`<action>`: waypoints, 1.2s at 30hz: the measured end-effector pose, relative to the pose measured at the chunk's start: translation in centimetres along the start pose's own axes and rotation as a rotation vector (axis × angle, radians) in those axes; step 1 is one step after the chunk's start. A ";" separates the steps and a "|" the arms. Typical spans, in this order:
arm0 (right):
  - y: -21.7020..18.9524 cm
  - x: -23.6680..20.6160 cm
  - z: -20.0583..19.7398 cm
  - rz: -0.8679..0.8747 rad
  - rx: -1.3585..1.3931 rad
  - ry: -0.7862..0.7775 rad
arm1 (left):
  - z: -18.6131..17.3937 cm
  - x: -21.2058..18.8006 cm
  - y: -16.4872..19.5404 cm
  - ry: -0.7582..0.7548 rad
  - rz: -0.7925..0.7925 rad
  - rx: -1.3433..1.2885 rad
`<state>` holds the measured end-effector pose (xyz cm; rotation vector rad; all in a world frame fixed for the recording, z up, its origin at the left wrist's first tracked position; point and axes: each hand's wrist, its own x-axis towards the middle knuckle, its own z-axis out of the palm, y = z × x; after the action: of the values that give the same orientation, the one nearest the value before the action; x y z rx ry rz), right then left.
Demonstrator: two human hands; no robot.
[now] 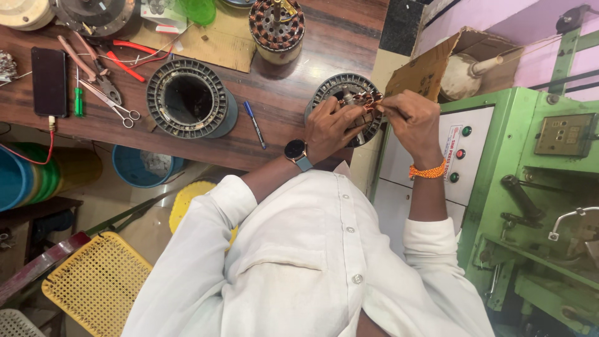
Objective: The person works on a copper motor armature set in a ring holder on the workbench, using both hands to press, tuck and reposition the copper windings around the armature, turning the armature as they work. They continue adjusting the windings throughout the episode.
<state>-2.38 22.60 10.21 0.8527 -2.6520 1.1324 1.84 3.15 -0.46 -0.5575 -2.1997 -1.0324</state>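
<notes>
Both hands work on a round metal stator (349, 93) with copper windings, which sits at the edge of the wooden bench (281, 106). The left hand (331, 128), a dark watch on its wrist, lies over the stator's near side with fingers curled against it. The right hand (412, 118), an orange thread band on its wrist, pinches copper wire (373, 100) at the stator's rim. A blue pen (254, 123) lies just beyond the left hand, and an empty stator ring (187, 100) stands farther out.
</notes>
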 end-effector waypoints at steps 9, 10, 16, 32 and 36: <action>4.9 -8.4 2.9 0.402 0.385 0.158 | -1.1 0.6 0.5 0.020 0.043 -0.152; 5.1 -9.6 3.7 0.427 0.401 0.138 | -1.1 0.7 0.6 0.006 0.042 -0.128; 4.6 -12.1 5.8 0.409 0.398 0.186 | 0.3 0.3 0.2 -0.070 0.017 -0.024; 1.7 -2.0 1.4 0.060 0.125 0.087 | 0.4 0.0 -0.3 0.018 0.088 -0.032; 1.5 -1.1 1.1 0.020 0.061 0.055 | 0.7 -0.1 -0.3 0.021 0.078 -0.049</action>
<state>-2.20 23.17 8.10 0.7954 -2.5995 1.2296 1.49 3.50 -0.97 -0.6465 -2.1223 -1.0495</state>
